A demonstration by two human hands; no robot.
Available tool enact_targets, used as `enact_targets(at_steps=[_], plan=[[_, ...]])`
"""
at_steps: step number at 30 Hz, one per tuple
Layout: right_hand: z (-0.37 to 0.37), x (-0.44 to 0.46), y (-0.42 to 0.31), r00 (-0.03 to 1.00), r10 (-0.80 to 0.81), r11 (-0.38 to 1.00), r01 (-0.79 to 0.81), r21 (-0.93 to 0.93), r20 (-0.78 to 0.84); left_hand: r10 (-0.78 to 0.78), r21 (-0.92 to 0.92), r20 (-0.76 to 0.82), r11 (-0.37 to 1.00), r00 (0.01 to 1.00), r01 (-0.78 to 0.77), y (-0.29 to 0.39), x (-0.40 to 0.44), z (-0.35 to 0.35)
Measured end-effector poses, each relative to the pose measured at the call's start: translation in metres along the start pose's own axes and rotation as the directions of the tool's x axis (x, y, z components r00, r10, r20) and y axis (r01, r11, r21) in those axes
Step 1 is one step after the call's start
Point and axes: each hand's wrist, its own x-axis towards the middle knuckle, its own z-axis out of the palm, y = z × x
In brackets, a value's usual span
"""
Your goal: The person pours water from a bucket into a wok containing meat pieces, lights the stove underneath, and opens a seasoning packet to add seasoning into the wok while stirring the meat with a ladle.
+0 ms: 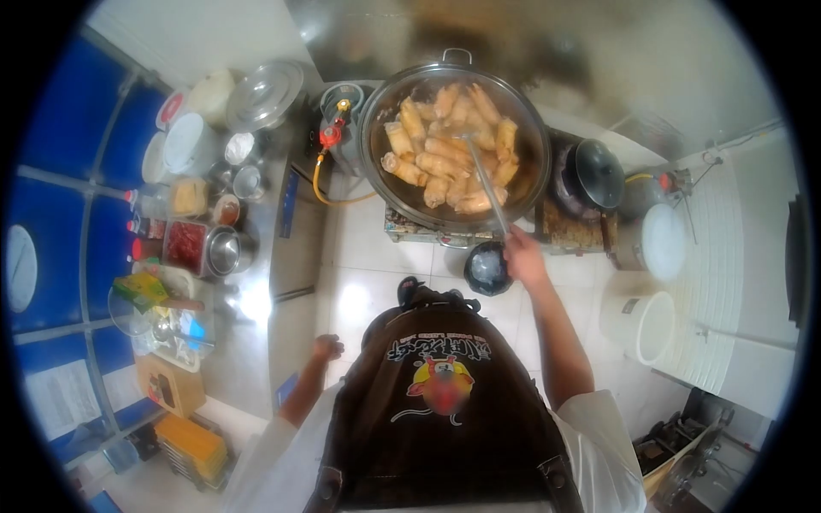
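My right hand [522,255] is closed around the lower end of a long-handled metal utensil [486,179]. Its far end lies among chunky, pale-brown meat pieces [446,157] that look like trotters; the shape of its head cannot be made out. The meat fills the middle of a wide, deep metal pot [369,162] that stands over a stove [407,227]. My left hand [327,347] hangs by my side, away from the pot, with its fingers loosely curled and nothing visible in them.
A steel counter [256,295] on the left carries bowls, bottles and a tray of red food [186,245]. Beside the pot stands a gas cylinder [345,141] with an orange hose. Right of it sits a black lidded pan [599,173]. A black-lined bin [488,269] and white bucket [643,327] are nearby.
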Motion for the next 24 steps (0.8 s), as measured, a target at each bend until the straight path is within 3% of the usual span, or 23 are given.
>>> enact_targets(at_steps=[2,4,9,12,20,24], plan=[[-0.022,-0.031,-0.023,0.994,0.017,0.989,-0.032,0.144,0.104,0.013,0.011,0.0,1.0,1.0,-0.013,0.01,-0.006,0.004],[-0.034,-0.057,-0.026,0.993,-0.015,0.991,-0.002,0.137,0.118,0.056,0.042,-0.036,0.998,0.998,-0.054,0.015,-0.008,0.006],[-0.048,-0.104,-0.015,0.993,-0.093,0.996,0.091,-0.021,-0.075,-0.013,0.067,-0.019,0.998,1.0,0.014,0.006,-0.002,0.01],[-0.049,-0.12,-0.009,0.992,-0.069,0.994,0.06,-0.089,-0.101,-0.042,0.138,-0.005,0.989,0.999,0.042,-0.004,0.005,0.01],[-0.064,-0.171,-0.02,0.991,0.134,0.971,-0.13,0.2,-0.008,0.009,0.106,0.023,0.994,1.0,-0.011,0.015,0.023,-0.002],[-0.078,-0.188,-0.056,0.984,0.156,0.986,-0.16,-0.045,-0.084,0.015,0.134,0.045,0.991,0.999,-0.021,0.031,0.028,-0.001]])
